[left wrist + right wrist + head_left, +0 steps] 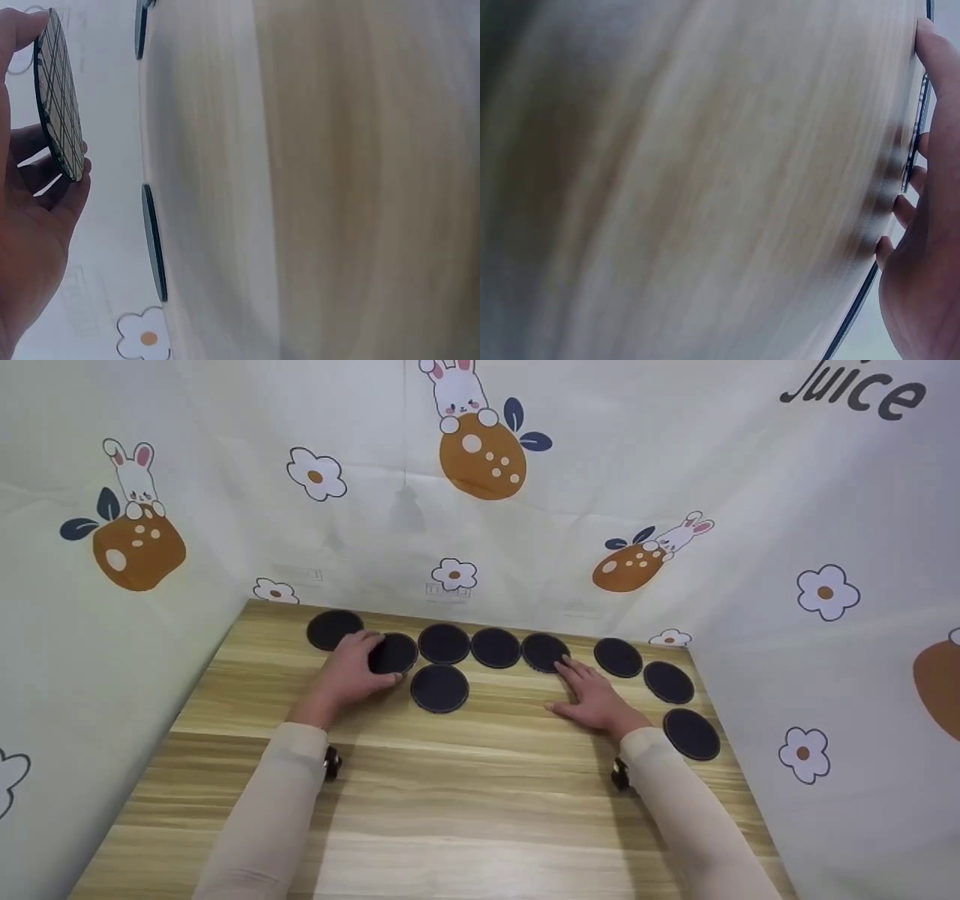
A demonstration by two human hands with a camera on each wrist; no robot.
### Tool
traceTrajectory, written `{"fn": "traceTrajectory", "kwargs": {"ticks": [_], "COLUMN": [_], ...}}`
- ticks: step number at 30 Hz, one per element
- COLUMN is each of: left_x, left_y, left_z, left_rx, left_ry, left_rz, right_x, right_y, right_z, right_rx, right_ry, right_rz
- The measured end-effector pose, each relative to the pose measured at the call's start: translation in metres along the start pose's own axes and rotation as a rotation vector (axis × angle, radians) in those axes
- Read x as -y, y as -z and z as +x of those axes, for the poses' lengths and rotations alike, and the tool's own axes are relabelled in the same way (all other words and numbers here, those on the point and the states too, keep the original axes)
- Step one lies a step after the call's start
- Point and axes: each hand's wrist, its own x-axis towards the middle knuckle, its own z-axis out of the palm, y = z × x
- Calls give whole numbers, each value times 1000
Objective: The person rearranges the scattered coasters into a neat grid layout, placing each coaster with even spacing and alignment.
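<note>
A: Left side status?

B: My left grip (349, 671) is pinching a black disc (394, 654) by its rim, thumb one side, fingers the other. Disc is lifted off the surface (480, 810) and tilted, near the far edge, left of that edge's middle. Left wrist feed gives me its underside (61, 94): pale, dark crosshatch.

A: Right?

B: Right grip (595, 699) is spread: fingers reaching forward, thumb apart, nothing pinched. Fingertips at the near right rim of the right-end disc (546, 649) in the far-edge row. Thumb is clear of it.

A: Other discs?

B: I count nine in all, same dark top. One corner disc (334, 627) near the far left corner. Far-edge row: left-end disc (444, 643), middle disc (496, 648), then the one at my right fingertips. Front disc (439, 688) sits just on the near side of the left-end one.

A: Right edge?

B: Three, curving round from near the far right corner: first disc (618, 658), second disc (669, 682), third disc (694, 733). Third is just beside the right sleeve (679, 795).

A: Behind?

B: White printed backdrop (367, 547), rabbits and flowers.
</note>
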Motion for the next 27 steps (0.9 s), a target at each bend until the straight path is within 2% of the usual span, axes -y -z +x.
{"fn": "traceTrajectory", "kwargs": {"ticks": [17, 27], "left_x": [-30, -48], "left_y": [-30, -43], "left_z": [17, 22], "left_rx": [42, 93], "left_ry": [-86, -93], "left_rz": [14, 41], "right_x": [2, 1], "right_y": [2, 1], "right_z": [-1, -1], "right_rx": [-5, -4], "right_ry": [7, 2], "right_rz": [11, 13]}}
